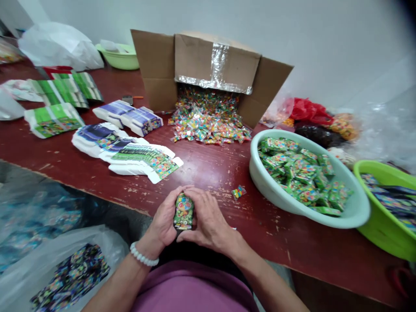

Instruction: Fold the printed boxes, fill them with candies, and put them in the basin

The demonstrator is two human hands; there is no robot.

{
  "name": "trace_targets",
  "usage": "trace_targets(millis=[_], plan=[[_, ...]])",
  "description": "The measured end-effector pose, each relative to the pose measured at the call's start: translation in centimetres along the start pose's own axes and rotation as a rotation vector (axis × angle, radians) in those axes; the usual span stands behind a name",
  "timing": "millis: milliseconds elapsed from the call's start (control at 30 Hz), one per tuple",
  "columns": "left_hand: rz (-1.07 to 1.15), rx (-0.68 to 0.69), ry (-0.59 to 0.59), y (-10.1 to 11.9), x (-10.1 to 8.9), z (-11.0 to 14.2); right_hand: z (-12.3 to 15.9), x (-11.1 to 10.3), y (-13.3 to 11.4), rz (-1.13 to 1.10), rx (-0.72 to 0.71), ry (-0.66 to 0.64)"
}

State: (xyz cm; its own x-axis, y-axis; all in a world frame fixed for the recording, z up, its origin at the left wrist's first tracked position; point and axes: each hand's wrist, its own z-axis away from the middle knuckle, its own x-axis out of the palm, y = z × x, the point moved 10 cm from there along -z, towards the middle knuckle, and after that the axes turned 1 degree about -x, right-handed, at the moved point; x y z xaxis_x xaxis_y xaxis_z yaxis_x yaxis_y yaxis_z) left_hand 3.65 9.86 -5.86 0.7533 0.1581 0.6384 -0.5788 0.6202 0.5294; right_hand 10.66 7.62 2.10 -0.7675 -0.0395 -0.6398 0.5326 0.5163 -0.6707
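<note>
Both my hands meet at the near edge of the dark red table [214, 169]. Between them is a small green printed box [183, 211]. My left hand [164, 221], with a white bead bracelet at the wrist, cups the box from the left. My right hand [208, 219] wraps it from the right, fingers curled over its top. One loose candy packet [238, 192] lies on the table just right of my hands. A pale green basin [354, 208] to the right holds several filled green boxes [300, 173].
An open cardboard carton [201, 65] on its side spills a heap of small candy packets [208, 121]. Stacks of flat unfolded boxes [130, 149] lie at left. A bright green basin [386, 234] stands far right. A plastic bag of boxes [69, 277] rests by my left knee.
</note>
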Motion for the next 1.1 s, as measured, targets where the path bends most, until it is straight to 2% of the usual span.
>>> trace_targets(millis=[67,100,167,200,233,300,367,400,467,567,667,733,800,867,933,1000,1033,1100], plan=[[-0.119,0.023,-0.039,0.3,0.7,0.1,0.1,-0.4,-0.4,0.102,-0.011,0.024],[-0.229,0.069,-0.065,1.0,1.0,0.0,0.0,-1.5,-0.7,0.152,-0.023,0.064],[-0.547,0.275,-0.063,4.0,1.1,-0.4,-0.1,-5.4,-1.5,0.288,-0.042,0.193],[-0.746,0.432,-0.020,6.3,1.0,-0.5,0.0,-8.1,-1.8,0.383,-0.039,0.278],[-0.964,0.619,0.075,8.8,0.8,-0.4,0.2,-11.1,-1.8,0.487,-0.021,0.359],[-1.389,0.927,0.323,12.7,0.6,-0.2,0.6,-16.9,-1.1,0.701,0.044,0.486],[-1.776,0.946,0.566,14.5,-0.2,-1.5,0.8,-21.2,1.0,0.862,0.139,0.478],[-1.926,0.907,0.637,14.9,-0.6,-2.3,0.9,-22.7,2.2,0.919,0.188,0.456],[-2.127,0.818,0.694,15.0,-1.2,-3.5,0.9,-24.0,3.6,0.931,0.166,0.421],[-2.235,0.773,0.670,14.7,-1.3,-4.2,1.2,-23.1,3.6,0.765,0.058,0.479],[-2.178,0.773,0.629,15.0,-1.2,-4.3,1.5,-20.1,3.1,0.545,0.076,0.580],[-1.965,0.804,0.574,15.7,-1.4,-4.0,0.7,-16.6,3.1,0.394,0.102,0.560],[-1.699,0.815,0.508,16.2,-2.0,-3.7,-0.9,-11.8,3.4,0.236,0.101,0.435],[-1.519,0.790,0.440,15.7,-2.5,-3.5,-2.5,-7.3,4.7,0.075,0.162,0.329],[-1.453,0.760,0.374,14.4,-2.5,-3.0,-3.4,-4.1,7.0,-0.123,0.306,0.309],[-1.263,0.677,0.251,12.5,-2.6,-2.3,-3.8,-1.8,8.9,-0.369,0.435,0.302],[-1.118,0.596,0.163,11.2,-2.6,-2.0,-3.9,-1.0,9.3,-0.482,0.471,0.294],[-0.816,0.349,-0.065,7.8,-1.9,-1.4,-4.0,-0.5,8.9,-0.629,0.487,0.266]])
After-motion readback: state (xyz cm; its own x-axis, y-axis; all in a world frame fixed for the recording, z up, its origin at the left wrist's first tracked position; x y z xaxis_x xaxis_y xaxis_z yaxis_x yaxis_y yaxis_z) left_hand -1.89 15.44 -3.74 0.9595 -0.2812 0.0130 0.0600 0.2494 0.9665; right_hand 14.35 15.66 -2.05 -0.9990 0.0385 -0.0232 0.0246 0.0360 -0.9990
